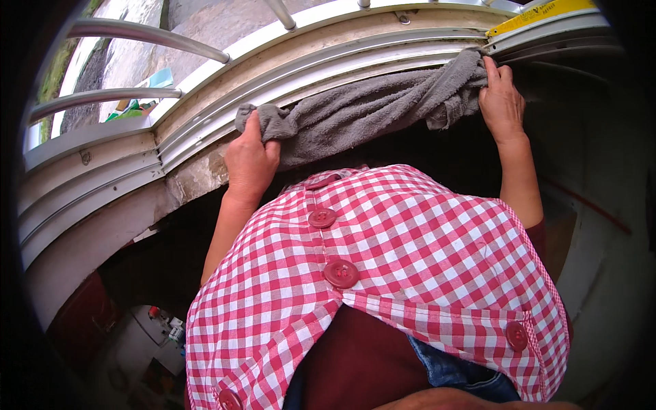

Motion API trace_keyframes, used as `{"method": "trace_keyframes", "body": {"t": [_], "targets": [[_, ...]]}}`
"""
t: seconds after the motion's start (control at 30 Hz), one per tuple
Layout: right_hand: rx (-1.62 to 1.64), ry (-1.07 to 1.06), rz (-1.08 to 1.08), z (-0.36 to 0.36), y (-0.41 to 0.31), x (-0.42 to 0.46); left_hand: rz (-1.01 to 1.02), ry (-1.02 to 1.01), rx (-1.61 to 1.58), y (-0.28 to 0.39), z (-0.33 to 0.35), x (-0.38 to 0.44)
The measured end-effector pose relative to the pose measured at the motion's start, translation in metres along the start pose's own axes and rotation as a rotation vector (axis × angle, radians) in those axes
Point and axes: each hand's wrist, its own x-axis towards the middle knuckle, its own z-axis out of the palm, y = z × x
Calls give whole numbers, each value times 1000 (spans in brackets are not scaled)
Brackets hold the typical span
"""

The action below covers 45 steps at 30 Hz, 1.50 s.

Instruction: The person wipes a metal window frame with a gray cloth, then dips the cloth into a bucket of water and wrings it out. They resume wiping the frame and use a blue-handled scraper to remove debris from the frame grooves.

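A grey terry towel (359, 110) is stretched sideways along the inner side of a window frame, bunched at both ends. My left hand (251, 159) grips its left end, thumb on top of the bunched cloth. At the right end, my right hand (502, 97) holds the gathered cloth near the frame's corner. Folds run along the towel's upper side, and a loose flap hangs near my right hand. Beneath the towel lies the white window track (328, 87), partly covered. The fingers of both hands are mostly hidden behind the cloth.
Metal bars (148, 38) cross the opening beyond the track. A yellow strip bearing writing (543, 18) runs along the frame at upper right. Worn plaster (197, 179) shows below the left track. Colourful packaging (136, 105) lies outside behind the bars. Several small items (169, 325) sit lower left.
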Motion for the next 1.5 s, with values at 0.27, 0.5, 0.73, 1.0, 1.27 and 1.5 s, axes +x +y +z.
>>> {"method": "trace_keyframes", "body": {"t": [0.27, 0.5, 0.73, 1.0, 1.27, 1.5], "targets": [[318, -178, -11, -11, -15, -12, -35, -123, 70, -17, -41, -8], [191, -167, -145, -23, -84, -33, -163, -46, 64, -70, -88, -47], [299, -9, -400, -21, -174, -62, -173, -1, 72, -96, -114, -73], [348, -34, -471, -40, -207, -60, -62, 258, 202, -107, -123, -42], [485, -109, -535, -57, -236, -45, 6, 428, 419, -113, -123, 8], [724, -61, -622, -36, -227, -32, 60, 320, 449, -102, -71, 22]]}}
